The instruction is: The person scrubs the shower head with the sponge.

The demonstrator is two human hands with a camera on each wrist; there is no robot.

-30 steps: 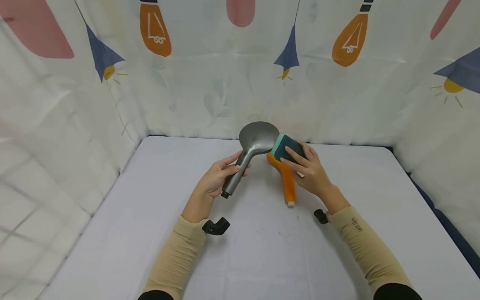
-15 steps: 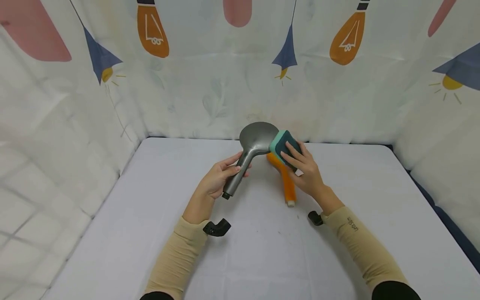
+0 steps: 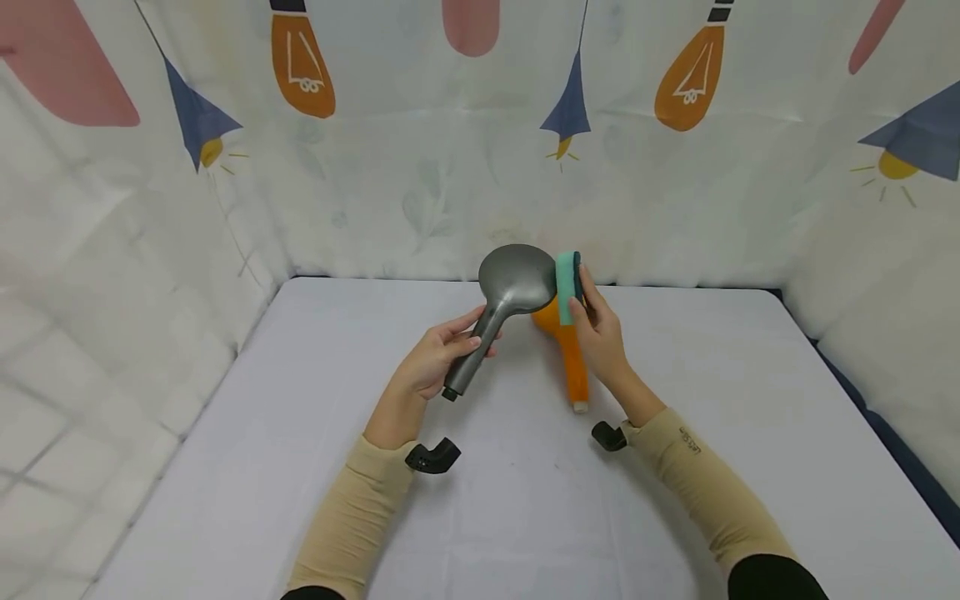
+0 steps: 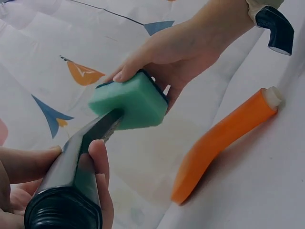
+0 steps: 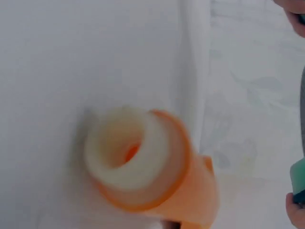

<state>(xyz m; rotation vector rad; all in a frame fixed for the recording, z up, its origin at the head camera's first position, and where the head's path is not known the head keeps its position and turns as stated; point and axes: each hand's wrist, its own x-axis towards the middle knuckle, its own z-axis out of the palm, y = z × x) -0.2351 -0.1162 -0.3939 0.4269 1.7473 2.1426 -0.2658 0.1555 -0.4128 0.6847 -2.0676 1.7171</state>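
Observation:
My left hand (image 3: 438, 357) grips the handle of a grey shower head (image 3: 517, 279), held tilted above the table with its round back facing up. In my right hand (image 3: 602, 340) is a green sponge (image 3: 566, 287) with a dark scouring layer, pinched between thumb and fingers. The sponge's soft green side touches the right rim of the grey head; the left wrist view also shows this sponge (image 4: 131, 102) against the head's edge. Behind and below the right hand lies an orange shower head (image 3: 574, 367), its head partly hidden by the sponge. Its pale threaded end (image 5: 126, 148) looms large in the right wrist view.
A white-covered table (image 3: 480, 500) lies beneath both arms. Along its far edge hangs a white curtain (image 3: 360, 192) printed with bulbs and lamps, and more curtain closes the left and right sides. Each wrist wears a black camera mount (image 3: 433, 457).
My right hand has moved left and turned the sponge from a slant to upright on the grey shower head's right rim. The left hand and the grey shower head stay almost still.

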